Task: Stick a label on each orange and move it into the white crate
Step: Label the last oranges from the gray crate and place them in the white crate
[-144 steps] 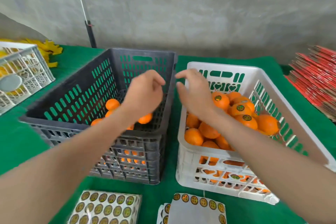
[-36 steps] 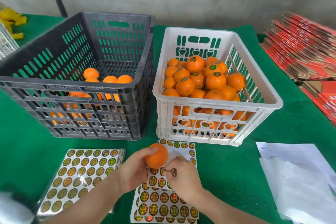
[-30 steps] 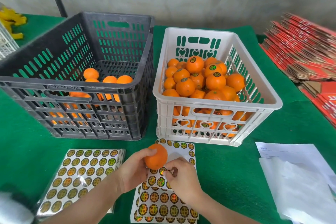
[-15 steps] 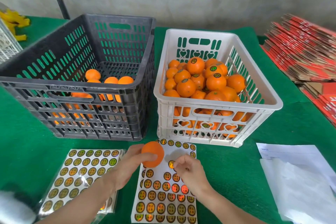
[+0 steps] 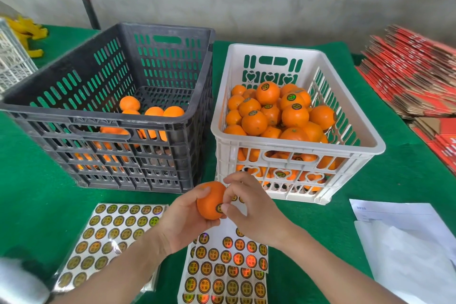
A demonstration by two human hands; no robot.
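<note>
Left hand (image 5: 181,221) cups the round, dimpled orange (image 5: 209,201); right hand (image 5: 250,212) curls in, thumb pressing a glossy round label (image 5: 219,208) onto it

Label (image 5: 218,207) on the held orange (image 5: 209,205): right edge covered by the thumb of the right hand (image 5: 254,217). Sticker sheet (image 5: 225,271): top under that hand, bottom cut by the frame. Lower-left corner: a white blur (image 5: 21,284), unidentifiable. Red cardboard stack (image 5: 414,74): cut at the right edge.

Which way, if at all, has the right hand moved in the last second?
Yes: the right hand went from the sticker sheet toward the white crate, onto the orange.
</note>
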